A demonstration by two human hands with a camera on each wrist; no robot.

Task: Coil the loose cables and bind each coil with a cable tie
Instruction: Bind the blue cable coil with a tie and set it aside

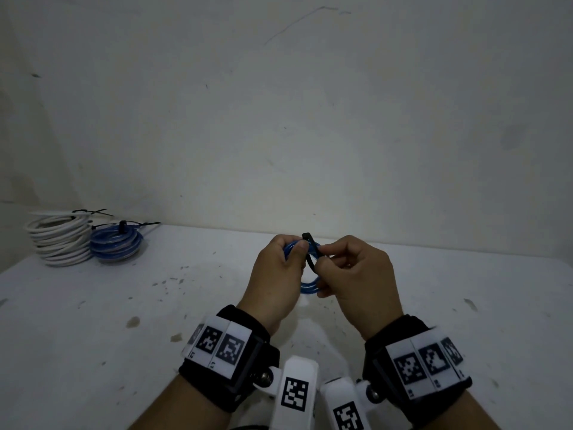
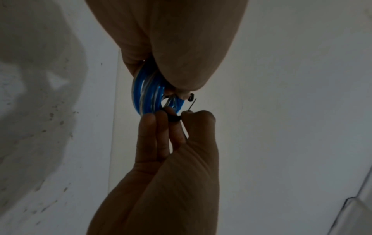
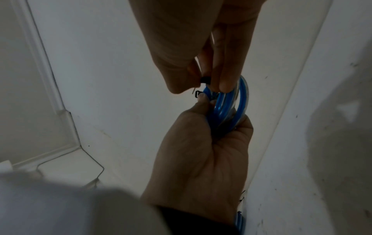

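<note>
Head view counts three coils: a tied white cable coil [image 1: 60,240] and a tied blue cable coil [image 1: 116,243] touching at ten o'clock on the speckled white worktop [image 1: 124,305], and a small blue cable coil [image 1: 305,268] held at centre. The left hand [image 1: 274,274] grips it; the right hand [image 1: 356,274] fingers [image 1: 333,252] pinch one black plastic cable tie [image 1: 311,249] wrapped round it. A plain white wall [image 1: 279,103] stands behind.

Both hands raised above worktop [image 1: 93,305], meeting at one point, wrists strapped with marker bands. Left hand [image 1: 276,274] fingers curled round blue coil [image 1: 308,287], thumb on top. Right hand [image 1: 356,274] curled, thumb and forefinger pinching black tie [image 1: 310,246] beside left thumb.
</note>
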